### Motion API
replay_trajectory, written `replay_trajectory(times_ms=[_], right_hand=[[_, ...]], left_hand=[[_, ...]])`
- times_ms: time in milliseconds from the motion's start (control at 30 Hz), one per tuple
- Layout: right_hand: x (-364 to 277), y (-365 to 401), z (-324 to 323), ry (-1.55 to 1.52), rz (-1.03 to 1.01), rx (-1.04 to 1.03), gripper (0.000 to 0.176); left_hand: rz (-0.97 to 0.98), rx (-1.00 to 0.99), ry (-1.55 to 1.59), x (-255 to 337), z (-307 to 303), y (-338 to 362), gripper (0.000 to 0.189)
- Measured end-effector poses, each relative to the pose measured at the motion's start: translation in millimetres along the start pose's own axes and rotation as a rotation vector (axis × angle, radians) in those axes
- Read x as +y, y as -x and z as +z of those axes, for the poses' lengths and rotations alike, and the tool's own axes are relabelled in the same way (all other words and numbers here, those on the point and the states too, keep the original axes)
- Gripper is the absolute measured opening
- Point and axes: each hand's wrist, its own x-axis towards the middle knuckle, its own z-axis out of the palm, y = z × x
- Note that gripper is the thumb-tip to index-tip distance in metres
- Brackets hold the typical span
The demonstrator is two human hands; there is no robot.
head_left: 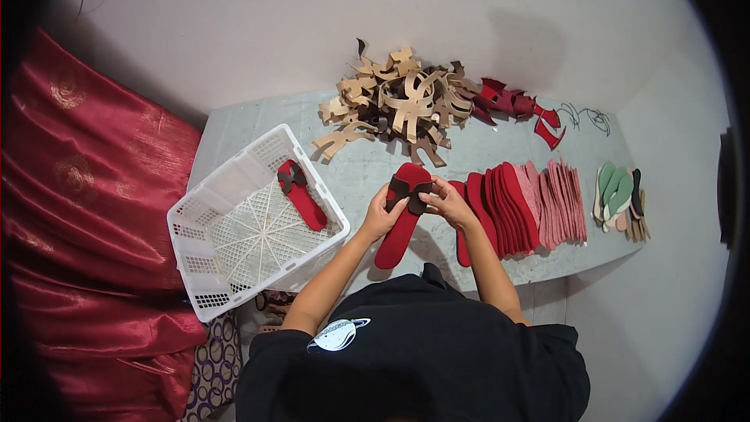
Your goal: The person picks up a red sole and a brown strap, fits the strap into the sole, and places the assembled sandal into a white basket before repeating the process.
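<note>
Between my two hands is a red sandal sole (396, 244) with a dark brown strap (401, 190) lying across its upper part. My left hand (380, 215) grips the left side of the sole and strap, thumb on top. On the other side, my right hand (447, 203) holds the strap's right edge with its fingertips. What the fingers do underneath is hidden. Just right of my right hand stands a row of red soles (504, 211), partly covered by my forearm. A finished-looking red sandal (306, 202) with a dark strap lies inside the white plastic basket (316, 164).
Tan and brown strap pieces (414, 101) are heaped at the table's back, beside dark red pieces (512, 101) and thin cords (591, 119). Pink soles (562, 203) continue the row; green and other soles (616, 187) lie at the right end. A red curtain (101, 227) hangs left.
</note>
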Motion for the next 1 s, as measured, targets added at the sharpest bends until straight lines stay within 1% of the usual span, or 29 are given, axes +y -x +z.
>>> replay_trajectory(times_ms=[67,100,133,200,333,400,500,567,633,800,933,1000], right_hand=[[-5,2,8,0.061,-0.042,0.011,0.039],[-3,1,8,0.078,-0.09,-0.026,0.039],[-1,-1,9,0.083,-0.089,-0.031,0.039],[3,-4,10,0.065,-0.179,-0.049,0.039],[13,-10,14,0.129,-0.209,-0.006,0.04],[20,-13,16,0.173,-0.338,0.002,0.039],[24,-13,22,0.233,-0.335,0.011,0.039],[20,-13,29,0.239,-0.321,0.006,0.038],[15,-12,36,0.263,-0.368,-0.011,0.035],[-1,-14,51,0.258,-0.346,-0.069,0.036],[-9,-25,64,0.249,-0.363,-0.158,0.036],[-14,-32,71,0.277,-0.369,-0.185,0.037]], left_hand=[[-0.039,0.032,0.047,8,0,4,0.035],[-0.035,0.038,0.048,10,1,5,0.035],[-0.029,0.055,0.057,13,2,6,0.034],[-0.02,0.079,0.066,13,2,8,0.034],[-0.032,0.118,0.057,7,0,11,0.033],[-0.023,0.118,0.052,8,-4,11,0.032],[-0.093,0.115,0.082,12,-12,17,0.025],[-0.104,0.115,0.111,18,-15,19,0.026],[-0.117,0.113,0.137,24,-19,22,0.026],[-0.131,0.132,0.118,50,-29,24,0.029],[-0.055,0.159,0.055,57,-41,25,0.03],[-0.035,0.208,0.04,67,-46,28,0.031]])
